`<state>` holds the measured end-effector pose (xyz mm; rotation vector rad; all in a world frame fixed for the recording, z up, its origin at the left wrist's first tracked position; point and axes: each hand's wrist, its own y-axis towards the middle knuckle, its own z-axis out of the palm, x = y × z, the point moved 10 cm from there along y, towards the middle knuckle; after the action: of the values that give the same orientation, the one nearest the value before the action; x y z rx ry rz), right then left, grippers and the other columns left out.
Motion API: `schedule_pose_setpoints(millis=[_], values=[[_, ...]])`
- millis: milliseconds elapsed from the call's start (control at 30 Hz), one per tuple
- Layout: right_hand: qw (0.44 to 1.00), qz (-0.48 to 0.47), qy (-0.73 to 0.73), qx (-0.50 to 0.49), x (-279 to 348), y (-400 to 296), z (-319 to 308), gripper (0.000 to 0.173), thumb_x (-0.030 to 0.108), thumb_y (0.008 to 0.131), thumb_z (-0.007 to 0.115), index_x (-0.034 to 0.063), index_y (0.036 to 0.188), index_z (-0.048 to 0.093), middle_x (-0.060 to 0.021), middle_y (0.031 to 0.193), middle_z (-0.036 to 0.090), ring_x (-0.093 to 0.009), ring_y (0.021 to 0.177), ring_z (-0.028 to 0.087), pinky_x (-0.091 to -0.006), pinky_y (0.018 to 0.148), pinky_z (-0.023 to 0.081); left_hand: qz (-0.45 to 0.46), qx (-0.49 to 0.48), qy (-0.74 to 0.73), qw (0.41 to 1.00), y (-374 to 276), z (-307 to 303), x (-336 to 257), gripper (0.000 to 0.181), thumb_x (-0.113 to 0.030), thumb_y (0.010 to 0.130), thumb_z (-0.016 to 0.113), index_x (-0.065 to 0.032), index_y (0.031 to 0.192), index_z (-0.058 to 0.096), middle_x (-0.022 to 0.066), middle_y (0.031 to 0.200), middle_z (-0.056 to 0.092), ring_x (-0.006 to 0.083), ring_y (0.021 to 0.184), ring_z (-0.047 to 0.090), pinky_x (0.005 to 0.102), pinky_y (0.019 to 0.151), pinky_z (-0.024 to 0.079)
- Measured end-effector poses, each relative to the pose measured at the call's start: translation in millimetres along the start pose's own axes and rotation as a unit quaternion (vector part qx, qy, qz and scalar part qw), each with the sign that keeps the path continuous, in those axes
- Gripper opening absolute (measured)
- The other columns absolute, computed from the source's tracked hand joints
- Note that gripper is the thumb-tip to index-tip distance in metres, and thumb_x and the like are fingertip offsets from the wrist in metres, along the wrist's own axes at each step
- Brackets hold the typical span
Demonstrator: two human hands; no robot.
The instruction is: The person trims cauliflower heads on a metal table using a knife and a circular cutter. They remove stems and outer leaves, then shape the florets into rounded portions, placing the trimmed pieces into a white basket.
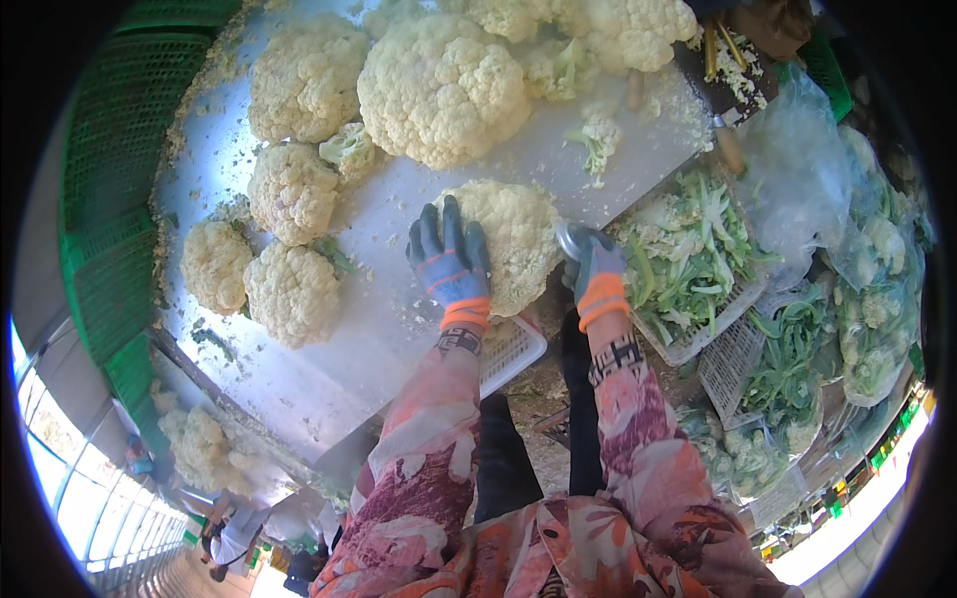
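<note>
My left hand (448, 261), in a grey-blue glove with an orange cuff, presses on the left side of a large cauliflower head (516, 243) at the table's near edge. My right hand (596, 261), gloved the same way, is curled around a shiny curved metal tool (567, 241) at the head's right side. Most of that tool is hidden by my fingers, so its kind is unclear. A bigger cauliflower head (445, 90) lies beyond my hands on the pale metal tabletop (374, 232). Just below the held head, a white plastic crate (516, 351) is partly covered by my left arm.
To my right stands a crate (691, 340) heaped with leaf and stem trimmings (688, 247). A wooden-handled knife (727, 146) lies near the table's right corner. Clear plastic bags (871, 254) hold cauliflower farther right. Green crates (112, 187) line the left. People (232, 538) are in the background.
</note>
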<state>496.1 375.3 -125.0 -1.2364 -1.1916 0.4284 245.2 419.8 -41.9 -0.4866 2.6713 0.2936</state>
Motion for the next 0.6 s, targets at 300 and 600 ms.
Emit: schedule_pose_setpoints(millis=[300, 600], values=[[0.998, -0.040, 0.018, 0.041, -34.2, -12.8, -11.8, 0.026, 0.017, 0.094, 0.056, 0.0125, 0.118, 0.065, -0.0034, 0.072, 0.062, -0.013, 0.043, 0.047, -0.0304, 0.039, 0.040, 0.107, 0.049, -0.015, 0.993, 15.3, 0.5, -2.4, 0.044, -0.032, 0.086, 0.063, -0.0180, 0.127, 0.060, 0.0165, 0.128, 0.054, 0.0417, 0.115, 0.048, 0.0509, 0.099, 0.039], [0.945, -0.253, -0.157, 0.133, 17.3, -65.8, 62.9, 0.032, 0.019, 0.094, 0.057, 0.0090, 0.124, 0.062, -0.0053, 0.101, 0.066, -0.011, 0.061, 0.055, -0.0291, 0.047, 0.047, -0.222, -0.065, -0.103, 0.967, -55.2, -15.8, 67.2, 0.049, -0.026, 0.096, 0.056, -0.0068, 0.139, 0.045, 0.0246, 0.138, 0.045, 0.0408, 0.128, 0.041, 0.0442, 0.107, 0.034]])
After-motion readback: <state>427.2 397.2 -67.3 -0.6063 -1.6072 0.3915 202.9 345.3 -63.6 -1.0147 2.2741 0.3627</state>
